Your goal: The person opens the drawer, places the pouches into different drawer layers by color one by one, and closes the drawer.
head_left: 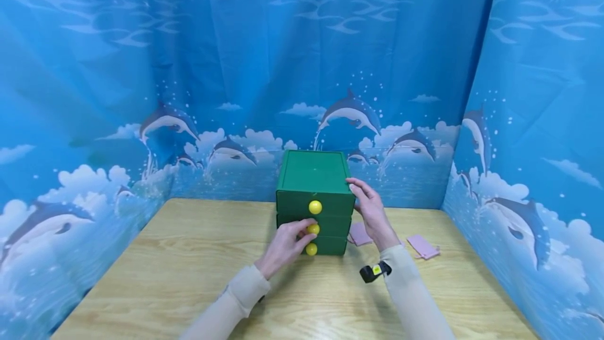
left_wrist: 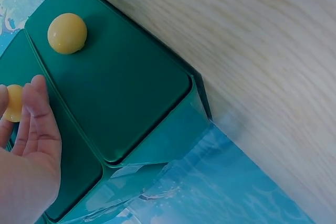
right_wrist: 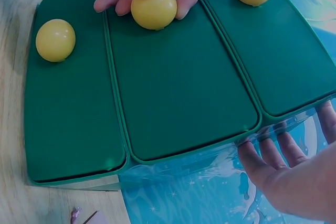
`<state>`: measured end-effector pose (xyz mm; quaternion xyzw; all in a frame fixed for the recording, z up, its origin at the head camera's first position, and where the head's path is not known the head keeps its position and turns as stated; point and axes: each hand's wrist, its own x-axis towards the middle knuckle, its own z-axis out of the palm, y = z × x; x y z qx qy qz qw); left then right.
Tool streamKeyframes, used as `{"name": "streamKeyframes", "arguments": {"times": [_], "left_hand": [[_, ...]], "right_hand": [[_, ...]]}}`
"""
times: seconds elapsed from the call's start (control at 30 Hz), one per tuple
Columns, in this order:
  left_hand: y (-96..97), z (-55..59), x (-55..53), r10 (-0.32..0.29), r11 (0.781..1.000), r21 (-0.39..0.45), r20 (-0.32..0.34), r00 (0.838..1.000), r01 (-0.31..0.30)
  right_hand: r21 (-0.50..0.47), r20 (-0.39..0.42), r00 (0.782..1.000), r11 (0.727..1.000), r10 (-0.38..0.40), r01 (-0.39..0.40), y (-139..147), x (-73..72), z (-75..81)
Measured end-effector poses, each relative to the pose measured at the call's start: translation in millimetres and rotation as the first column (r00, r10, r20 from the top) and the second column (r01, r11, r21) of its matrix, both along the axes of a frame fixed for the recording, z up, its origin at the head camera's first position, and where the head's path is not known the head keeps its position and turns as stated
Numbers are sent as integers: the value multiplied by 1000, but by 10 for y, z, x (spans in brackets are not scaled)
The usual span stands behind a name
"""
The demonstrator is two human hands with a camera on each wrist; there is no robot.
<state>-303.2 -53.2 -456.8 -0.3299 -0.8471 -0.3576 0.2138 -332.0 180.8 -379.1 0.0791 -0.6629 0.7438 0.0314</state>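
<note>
A green three-drawer box (head_left: 315, 171) stands on the table, each drawer front bearing a round yellow knob. My left hand (head_left: 284, 245) pinches the middle knob (right_wrist: 154, 8) between thumb and fingers. In the left wrist view, that hand (left_wrist: 37, 145) is at the left edge, around the knob. All three drawers look closed. Along the box's right side lies my right hand (head_left: 371, 213), its fingers touching the side and top edge. The right wrist view shows those fingers (right_wrist: 289, 156) extended against the side wall.
Two pink pouches lie on the wooden table (head_left: 198, 256) to the right: one pouch (head_left: 423, 246) out by the right forearm, another pouch (head_left: 360, 233) beside the box, partly behind the right hand. A blue dolphin-print curtain (head_left: 264, 67) stands behind the table and at its sides.
</note>
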Motion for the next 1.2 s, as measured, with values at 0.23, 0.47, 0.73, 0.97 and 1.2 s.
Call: {"name": "streamKeyframes", "arguments": {"times": [0.23, 0.47, 0.73, 0.97, 1.2], "left_hand": [[-42, 10, 10, -21, 1000, 14, 66, 998, 20], [-133, 25, 26, -37, 992, 119, 48, 998, 32], [-241, 199, 55, -88, 928, 372, 178, 980, 16], [-322, 441, 144, -62, 872, 487, 214, 975, -51], [-403, 687, 213, -77, 831, 553, 230, 970, -65]], "right_hand": [[18, -5, 1000, 1000, 16, -16, 19, 33, -46], [7, -33, 999, 1000, -20, 20, 28, 105, -131], [-31, 10, 982, 981, -190, 191, -8, 171, -201], [-7, 62, 964, 966, -258, 259, -71, 279, -297], [-18, 83, 967, 969, -243, 245, -100, 397, -370]]}}
